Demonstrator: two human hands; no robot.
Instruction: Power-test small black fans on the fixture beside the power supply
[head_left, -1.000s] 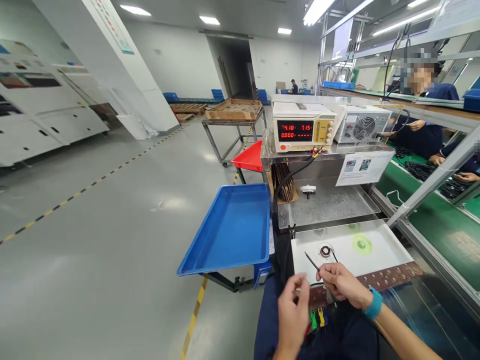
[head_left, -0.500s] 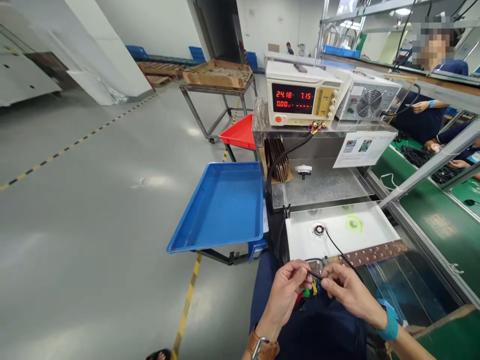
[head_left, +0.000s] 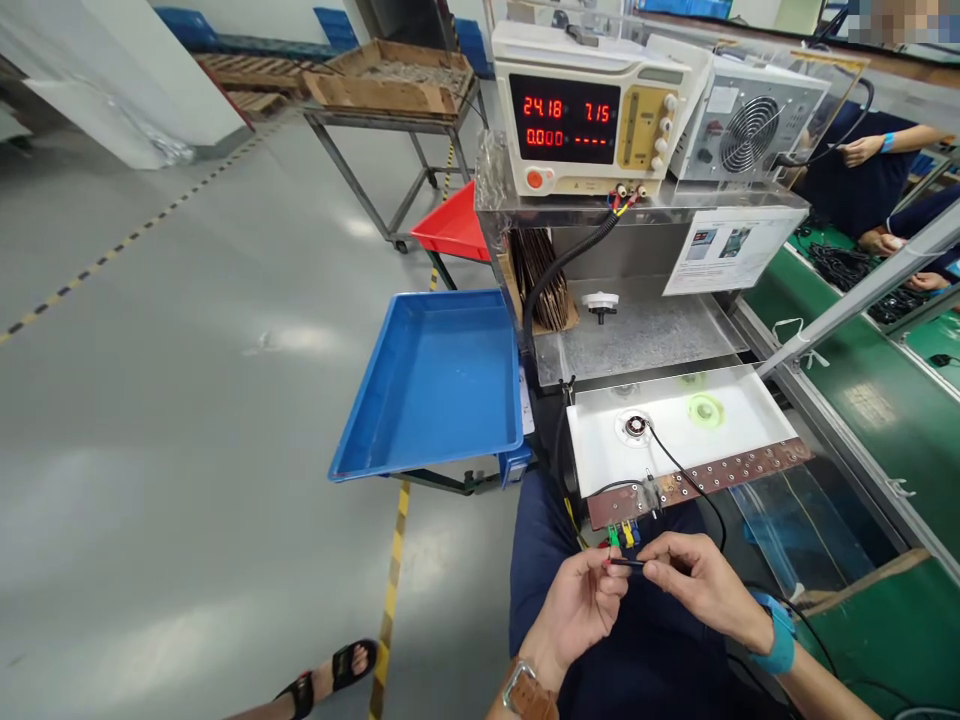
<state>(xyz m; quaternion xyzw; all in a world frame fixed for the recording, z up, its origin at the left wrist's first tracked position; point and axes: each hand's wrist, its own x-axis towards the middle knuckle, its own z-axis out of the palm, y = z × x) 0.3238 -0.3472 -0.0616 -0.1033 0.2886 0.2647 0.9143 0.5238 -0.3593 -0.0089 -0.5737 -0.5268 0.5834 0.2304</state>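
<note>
Above my lap, my left hand [head_left: 583, 605] is closed in a pinch at the reddish end of a short, straight stretch of black cable [head_left: 627, 562]. My right hand [head_left: 697, 588] grips the same cable a little to the right, between thumb and fingers. Just beyond the hands lies a brown strip [head_left: 720, 470] with rows of metal studs, along the near edge of a white panel [head_left: 675, 458]. Green and yellow clips [head_left: 627, 534] hang at the strip's near left end. A small round fan-like part [head_left: 635, 426] rests on the panel, with a black lead running toward me.
A blue tray [head_left: 442, 385] stands to the left, with a red tray [head_left: 454, 225] behind it. A power supply [head_left: 570, 120] with red digits sits on the metal shelf. At right runs a green bench [head_left: 862, 395]. Another person's sandalled foot [head_left: 352, 662] shows at lower left.
My view has tilted down. Both hands now sit nearer my lap, apart from the brown strip, and the cable's reddish end shows at my left fingertips. The sandalled foot has come further into view.
</note>
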